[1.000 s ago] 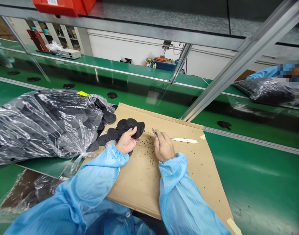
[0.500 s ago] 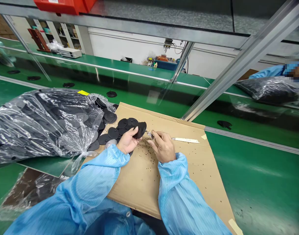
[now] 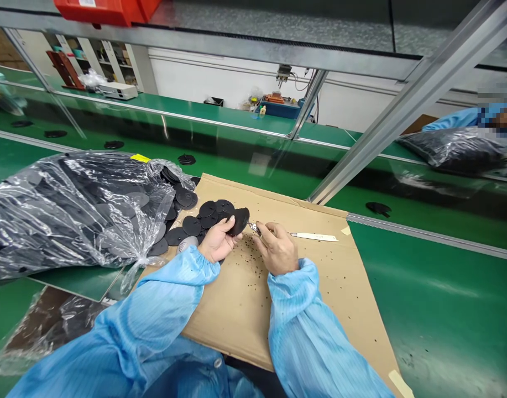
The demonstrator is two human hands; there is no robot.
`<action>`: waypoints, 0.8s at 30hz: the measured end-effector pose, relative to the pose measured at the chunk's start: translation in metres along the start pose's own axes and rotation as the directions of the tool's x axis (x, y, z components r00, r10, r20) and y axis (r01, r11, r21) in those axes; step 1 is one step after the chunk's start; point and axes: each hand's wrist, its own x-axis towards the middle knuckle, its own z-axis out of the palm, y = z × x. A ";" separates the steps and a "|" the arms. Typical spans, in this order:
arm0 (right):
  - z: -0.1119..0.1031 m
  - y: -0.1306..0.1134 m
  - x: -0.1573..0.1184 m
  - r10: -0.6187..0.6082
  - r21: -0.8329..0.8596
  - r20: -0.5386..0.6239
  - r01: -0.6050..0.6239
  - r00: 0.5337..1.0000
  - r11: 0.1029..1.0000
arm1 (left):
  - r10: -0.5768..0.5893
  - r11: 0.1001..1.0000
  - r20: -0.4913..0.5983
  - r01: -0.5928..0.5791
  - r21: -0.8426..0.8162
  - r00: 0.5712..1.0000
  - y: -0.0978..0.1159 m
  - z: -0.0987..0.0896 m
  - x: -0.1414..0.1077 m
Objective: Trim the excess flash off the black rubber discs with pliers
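My left hand [image 3: 220, 240] pinches a round black plastic disc [image 3: 240, 221] between thumb and fingers, tilted above the cardboard. My right hand [image 3: 278, 247] is closed around a small pair of nippers [image 3: 254, 226], mostly hidden by the fingers. The metal jaws point left and meet or nearly meet the disc's right edge; contact cannot be made out. Beside my left hand lies a heap of similar black discs [image 3: 192, 225]. To the right of my right hand, a slim white-handled tool [image 3: 315, 236] rests on the cardboard sheet [image 3: 224, 326].
Small black scraps [image 3: 255, 265] are scattered over the cardboard. On the left bulges a clear plastic bag [image 3: 71, 210] full of black discs. A metal post [image 3: 386, 116] rises behind the cardboard on the right. A red bin [image 3: 108, 11] sits overhead. Another person's blue sleeve [image 3: 448, 119] shows far right.
My left hand has turned the disc slightly, so more of its face and rim shows. Both hands otherwise stay in place, and the view has shifted a little.
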 end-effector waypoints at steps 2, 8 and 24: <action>0.001 0.000 -0.001 0.017 0.016 0.017 -0.017 1.000 1.000 | 0.000 1.000 -0.001 0.000 0.003 1.000 0.000 0.000 0.000; 0.007 -0.002 -0.002 0.102 0.178 -0.084 -0.086 0.991 0.980 | 0.091 0.995 0.068 -0.093 0.028 0.993 0.000 -0.001 0.001; 0.006 -0.006 -0.001 0.076 0.365 -0.139 -0.020 0.987 0.931 | 0.025 1.000 0.114 -0.024 -0.006 0.993 0.005 -0.002 0.000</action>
